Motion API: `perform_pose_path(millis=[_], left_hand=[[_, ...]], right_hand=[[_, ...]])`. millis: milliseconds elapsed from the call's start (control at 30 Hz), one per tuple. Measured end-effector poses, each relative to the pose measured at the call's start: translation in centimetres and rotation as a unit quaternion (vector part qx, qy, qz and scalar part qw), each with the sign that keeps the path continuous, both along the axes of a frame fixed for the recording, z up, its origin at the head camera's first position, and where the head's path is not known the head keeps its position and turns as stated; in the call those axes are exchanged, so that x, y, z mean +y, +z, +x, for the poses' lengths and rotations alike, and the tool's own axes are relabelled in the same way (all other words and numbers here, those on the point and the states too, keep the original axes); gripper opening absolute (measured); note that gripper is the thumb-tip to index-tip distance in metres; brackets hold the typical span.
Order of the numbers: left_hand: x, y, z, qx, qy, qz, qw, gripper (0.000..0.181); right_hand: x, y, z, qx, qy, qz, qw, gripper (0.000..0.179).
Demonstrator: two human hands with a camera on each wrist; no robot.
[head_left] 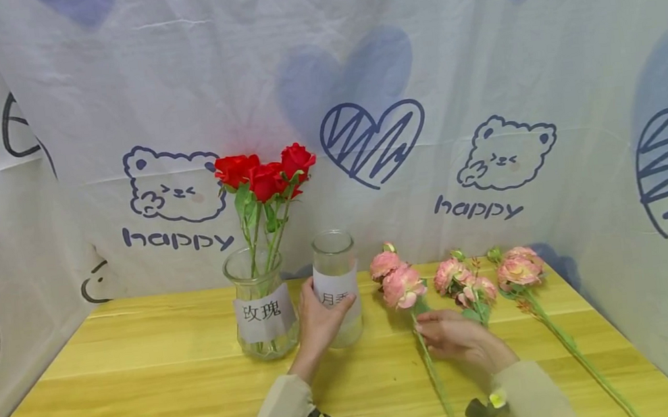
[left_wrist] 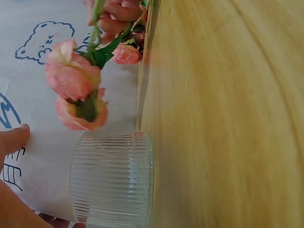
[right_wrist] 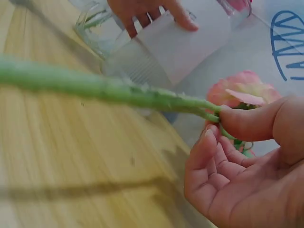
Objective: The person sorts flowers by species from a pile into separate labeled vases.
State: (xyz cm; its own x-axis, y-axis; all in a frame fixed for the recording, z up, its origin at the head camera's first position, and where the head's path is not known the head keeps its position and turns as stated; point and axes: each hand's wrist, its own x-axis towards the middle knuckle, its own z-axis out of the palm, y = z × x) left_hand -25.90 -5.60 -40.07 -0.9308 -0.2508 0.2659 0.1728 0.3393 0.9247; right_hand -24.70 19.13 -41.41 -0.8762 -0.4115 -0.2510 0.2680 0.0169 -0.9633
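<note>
My left hand (head_left: 319, 319) grips a straight glass vase (head_left: 352, 332) from its left side, thumb across the white paper label (head_left: 342, 284) and partly covering its lettering. In the left wrist view the vase's ribbed lower part (left_wrist: 114, 180) stands on the table. To the right, my right hand (head_left: 460, 339) pinches the green stem (head_left: 428, 361) of a pink flower (head_left: 403, 286) between thumb and fingers, just below the blooms. The blooms point up and away, close to the vase's right side. In the right wrist view the stem (right_wrist: 109, 92) slants down leftward, above the table.
A wider glass vase (head_left: 251, 350) with a white label holds several red roses (head_left: 266, 180), just left of my left hand. Two more pink flower stems, one in the middle (head_left: 451, 274) and one farther right (head_left: 520, 269), lie on the wooden table (head_left: 145, 391). A printed cloth (head_left: 259, 74) hangs behind.
</note>
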Motion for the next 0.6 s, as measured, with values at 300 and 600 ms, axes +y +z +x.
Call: perform_pose_path(millis=[300,600], left_hand=[[-0.2,0.0,0.0,-0.003,-0.004,0.004,1.0000,0.078],[-0.2,-0.1,0.0,-0.004,-0.007,0.006,1.0000,0.078]], right_hand=[[-0.3,0.6,0.1,0.022,0.002,-0.037,0.9991,0.035],[0.2,1.1,0.2,0.046,-0.072,-0.014,0.9962,0.011]])
